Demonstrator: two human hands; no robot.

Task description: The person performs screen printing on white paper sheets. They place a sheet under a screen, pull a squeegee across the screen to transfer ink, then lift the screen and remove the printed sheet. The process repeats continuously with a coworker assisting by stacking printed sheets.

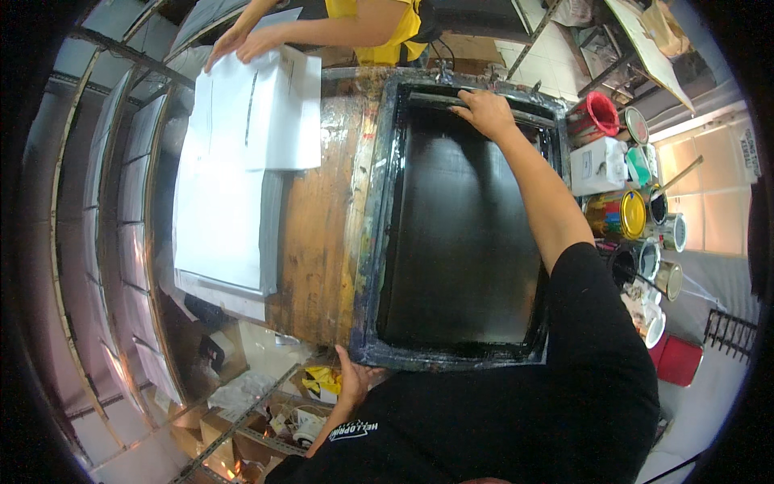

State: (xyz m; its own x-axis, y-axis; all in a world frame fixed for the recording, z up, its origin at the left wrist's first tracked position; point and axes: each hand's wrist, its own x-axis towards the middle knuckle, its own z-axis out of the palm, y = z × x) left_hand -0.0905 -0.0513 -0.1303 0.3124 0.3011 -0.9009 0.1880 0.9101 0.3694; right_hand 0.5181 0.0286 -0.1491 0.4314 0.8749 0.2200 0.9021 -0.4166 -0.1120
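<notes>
A screen-printing frame [372,242] with a dark, ink-wet mesh [468,234] lies on the wooden table in front of me. My right hand [486,114] reaches over the mesh to the frame's far end, its fingers closed around a squeegee [436,99] that lies crosswise there. At the near left corner of the frame, my left hand [352,381] grips the edge, thumb up and the other fingers partly hidden below. To the left of the frame sits a stack of white paper sheets [216,218]. Another person's hands [250,47] hold a sheet at the stack's far end.
Paint cans and tubs crowd the right side, among them a red tub [592,114], a white jug [598,166] and a yellow-lidded can [631,213]. Metal drying racks [141,202] stand at the left. Boxes [234,436] sit below the table's near edge.
</notes>
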